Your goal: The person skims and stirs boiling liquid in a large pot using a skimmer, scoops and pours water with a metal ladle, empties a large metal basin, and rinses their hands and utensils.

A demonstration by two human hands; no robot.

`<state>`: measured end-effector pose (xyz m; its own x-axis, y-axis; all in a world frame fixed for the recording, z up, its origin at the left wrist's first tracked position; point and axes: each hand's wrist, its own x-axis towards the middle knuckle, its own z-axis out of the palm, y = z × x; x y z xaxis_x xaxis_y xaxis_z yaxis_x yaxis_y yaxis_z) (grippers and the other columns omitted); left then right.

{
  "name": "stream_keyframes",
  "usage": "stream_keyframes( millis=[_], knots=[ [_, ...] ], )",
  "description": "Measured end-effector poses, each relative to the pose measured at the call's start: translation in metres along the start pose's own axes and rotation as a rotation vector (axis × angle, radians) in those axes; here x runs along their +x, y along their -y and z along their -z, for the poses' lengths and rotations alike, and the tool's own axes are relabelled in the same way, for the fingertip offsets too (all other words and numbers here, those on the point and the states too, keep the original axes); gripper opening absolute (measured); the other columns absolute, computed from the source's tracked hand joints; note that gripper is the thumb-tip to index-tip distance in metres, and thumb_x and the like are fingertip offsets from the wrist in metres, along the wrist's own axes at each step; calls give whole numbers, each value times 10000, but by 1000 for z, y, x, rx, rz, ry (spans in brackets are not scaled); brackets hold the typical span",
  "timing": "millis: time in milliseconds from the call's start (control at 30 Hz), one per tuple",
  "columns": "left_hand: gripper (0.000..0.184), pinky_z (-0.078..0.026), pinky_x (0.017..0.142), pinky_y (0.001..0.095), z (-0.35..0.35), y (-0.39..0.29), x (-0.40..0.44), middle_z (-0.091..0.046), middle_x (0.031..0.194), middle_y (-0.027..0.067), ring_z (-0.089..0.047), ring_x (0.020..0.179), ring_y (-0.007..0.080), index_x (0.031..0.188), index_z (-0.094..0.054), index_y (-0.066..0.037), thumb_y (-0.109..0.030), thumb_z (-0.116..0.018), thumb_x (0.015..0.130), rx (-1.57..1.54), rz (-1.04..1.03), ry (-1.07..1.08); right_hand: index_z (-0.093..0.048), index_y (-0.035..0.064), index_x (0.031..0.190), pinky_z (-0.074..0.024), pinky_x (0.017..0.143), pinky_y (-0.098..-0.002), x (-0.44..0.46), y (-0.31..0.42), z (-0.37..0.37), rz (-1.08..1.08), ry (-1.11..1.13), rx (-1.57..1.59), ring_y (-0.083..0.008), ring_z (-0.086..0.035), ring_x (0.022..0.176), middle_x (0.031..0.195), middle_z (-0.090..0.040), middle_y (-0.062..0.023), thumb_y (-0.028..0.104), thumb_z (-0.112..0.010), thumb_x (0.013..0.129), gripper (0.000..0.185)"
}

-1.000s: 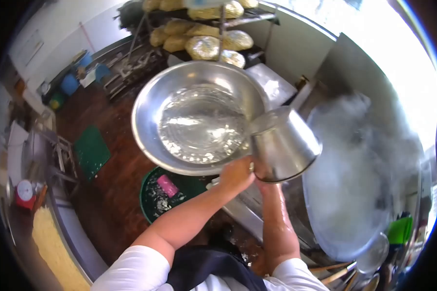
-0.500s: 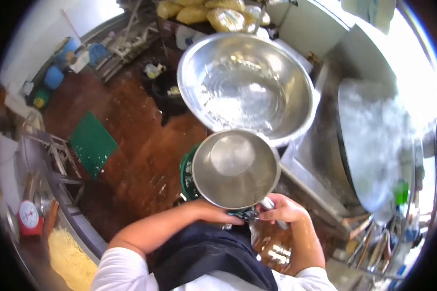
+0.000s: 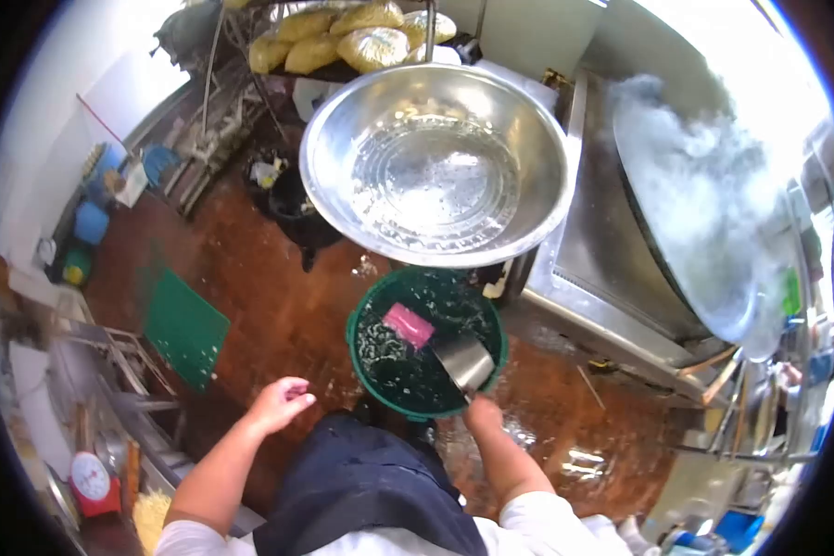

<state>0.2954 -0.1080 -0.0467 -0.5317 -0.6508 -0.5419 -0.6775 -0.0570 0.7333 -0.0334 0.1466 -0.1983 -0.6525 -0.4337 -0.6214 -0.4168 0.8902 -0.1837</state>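
Observation:
My right hand (image 3: 484, 417) is closed around the handle of a metal saucepan (image 3: 466, 360). The saucepan is tilted down inside a green tub (image 3: 353, 352) on the floor, at the right part of its dark, foamy water. A pink block, perhaps a sponge (image 3: 408, 324), floats or lies in the same tub. Left of the tub, my left hand (image 3: 284, 405) hangs in the air with nothing in it, fingers apart and slightly bent. Just beyond the tub is a large, shiny metal basin (image 3: 320, 199), wet inside.
At the right, steam rises from a big round pan (image 3: 653, 241) on a metal stove (image 3: 565, 241). Filled yellow bags (image 3: 371, 46) lie at the back. A green mat (image 3: 185, 329) is on the wet red floor, with a red scale (image 3: 93, 482) lower left.
The saucepan has gone from close in front of my body down into the green tub. My left hand has come off the handle area and moved left.

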Motion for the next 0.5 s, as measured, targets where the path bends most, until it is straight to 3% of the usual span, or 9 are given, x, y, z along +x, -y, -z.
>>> stream_keyframes(
  millis=[100, 200, 267, 300, 367, 400, 500],
  knots=[
    [650, -393, 987, 425, 17, -67, 16, -561, 1198, 184, -507, 1160, 335, 1193, -546, -14, -443, -720, 738, 555, -372, -188, -603, 55, 848, -529, 661, -388, 5, 11, -30, 2, 329, 125, -289, -657, 735, 796, -660, -140, 233, -664, 782, 200],
    [771, -283, 1056, 482, 36, -116, 56, -464, 1308, 193, -372, 1270, 371, 1267, -481, -35, -530, -688, 714, 788, -590, -248, -542, 81, 695, -472, 494, -334, -11, 20, -24, -280, 670, 1061, -196, -556, 491, 562, -555, -52, 195, -657, 803, 195],
    [789, -240, 1072, 501, 61, -137, 103, -409, 1352, 190, -321, 1302, 365, 1298, -438, -41, -533, -671, 728, 834, -750, -270, -481, 117, 657, -407, 433, -287, -43, 28, 3, -410, 740, 1345, -126, -447, 430, 514, -458, 2, 191, -637, 835, 248],
    [798, -219, 1080, 511, 74, -149, 131, -382, 1374, 188, -295, 1318, 363, 1314, -417, -45, -535, -663, 735, 845, -831, -279, -473, 114, 650, -410, 441, -273, -63, 32, 19, -383, 728, 1399, -117, -448, 433, 498, -440, 8, 164, -616, 850, 251],
    [745, -203, 1079, 536, 102, -178, 193, -358, 1388, 203, -284, 1323, 380, 1296, -422, -40, -478, -667, 745, 862, -871, -378, -542, 92, 868, -410, 448, -251, -107, 36, 40, -324, 571, 1481, -83, -457, 468, 593, -481, 23, 174, -620, 849, 115],
    [745, -189, 1082, 543, 115, -190, 228, -333, 1400, 199, -247, 1343, 365, 1305, -401, -45, -450, -672, 741, 880, -846, -408, -531, 90, 989, -422, 451, -251, -126, 34, 44, -295, 583, 1461, -77, -465, 483, 639, -493, 28, 150, -641, 830, 202],
    [763, -173, 1113, 494, 145, -230, 318, -297, 1433, 204, -221, 1361, 345, 1336, -379, -22, -375, -680, 730, 954, -775, -403, -515, 64, 1023, -428, 441, -255, -200, 92, 104, -477, 387, 1667, -115, -466, 483, 682, -514, -15, 58, -706, 740, 342]
  ],
)
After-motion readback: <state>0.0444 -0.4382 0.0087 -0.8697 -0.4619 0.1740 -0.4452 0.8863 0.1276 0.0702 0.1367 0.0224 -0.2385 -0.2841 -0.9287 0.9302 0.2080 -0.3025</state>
